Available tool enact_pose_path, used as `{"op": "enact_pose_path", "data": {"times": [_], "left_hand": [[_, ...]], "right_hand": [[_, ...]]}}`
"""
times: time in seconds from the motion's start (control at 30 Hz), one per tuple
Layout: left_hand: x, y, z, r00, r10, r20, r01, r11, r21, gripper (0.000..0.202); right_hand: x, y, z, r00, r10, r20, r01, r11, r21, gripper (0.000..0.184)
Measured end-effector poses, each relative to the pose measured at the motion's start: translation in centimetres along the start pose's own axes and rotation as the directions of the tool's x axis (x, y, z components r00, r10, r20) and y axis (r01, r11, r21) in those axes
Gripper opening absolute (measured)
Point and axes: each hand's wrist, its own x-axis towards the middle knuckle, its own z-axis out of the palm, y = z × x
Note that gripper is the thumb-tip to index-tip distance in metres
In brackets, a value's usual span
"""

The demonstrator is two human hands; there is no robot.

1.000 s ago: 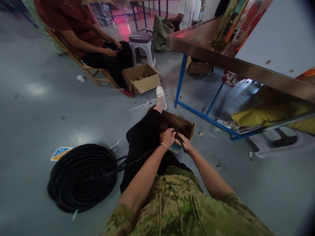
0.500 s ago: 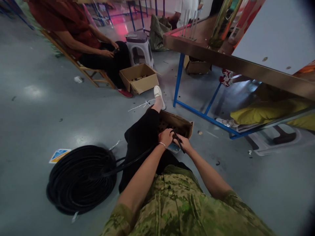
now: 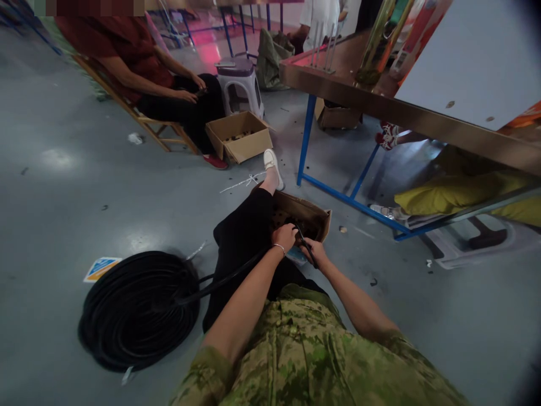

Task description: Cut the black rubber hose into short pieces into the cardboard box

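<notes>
Our left hand (image 3: 284, 238) has fingers wrapped round smooth black tubing (image 3: 236, 274) off that chunky coil (image 3: 139, 310); our right hand (image 3: 315, 254) pinches a skinny dark strip (image 3: 307, 248), near edge of the cardboard box (image 3: 311, 209).

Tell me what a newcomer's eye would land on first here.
The big black coil on the floor to the person's left would likely draw the eye first, black strands running from it onto the dark trousers. Next, probably, the left hand and right hand, close together by an open cardboard box, the right holding a thin black piece.
</notes>
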Motion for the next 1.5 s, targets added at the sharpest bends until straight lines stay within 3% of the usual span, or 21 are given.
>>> {"op": "enact_pose_path", "data": {"times": [0.13,0.3,0.47,0.67,0.83,1.13,1.5], "left_hand": [[-0.4,0.7,-0.2,1.000,-0.005,-0.010,0.006,0.995,0.099,0.029],[-1.5,2.2,-1.1,0.990,0.048,-0.134,-0.005,0.952,0.306,0.030],[-1.6,2.1,-1.6,0.984,0.073,-0.165,-0.020,0.953,0.302,0.028],[-0.8,0.5,-0.7,0.985,0.104,-0.138,-0.072,0.973,0.221,0.033],[-0.4,0.5,-0.2,0.989,0.123,-0.085,-0.105,0.976,0.192,0.031],[0.6,-0.1,0.3,0.998,0.061,-0.029,-0.055,0.984,0.169,0.031],[1.5,0.0,1.1,0.994,-0.026,0.103,0.001,0.971,0.240,0.034]], "right_hand": [[0.3,-0.4,0.5,0.999,0.021,-0.027,-0.021,1.000,0.002,0.030],[0.6,-1.5,0.5,0.995,0.033,-0.099,-0.032,0.999,0.008,0.035],[0.6,-2.7,-0.3,0.986,0.039,-0.159,-0.044,0.999,-0.025,0.037],[0.9,-2.9,-1.7,0.997,0.020,-0.075,-0.025,0.997,-0.070,0.036],[1.8,-2.3,-2.0,0.997,0.083,-0.001,-0.083,0.996,-0.021,0.036],[1.9,-1.2,-0.3,0.997,0.076,-0.007,-0.076,0.997,-0.016,0.031],[1.3,-0.3,2.5,0.983,0.184,0.011,-0.182,0.977,-0.115,0.022]]}}
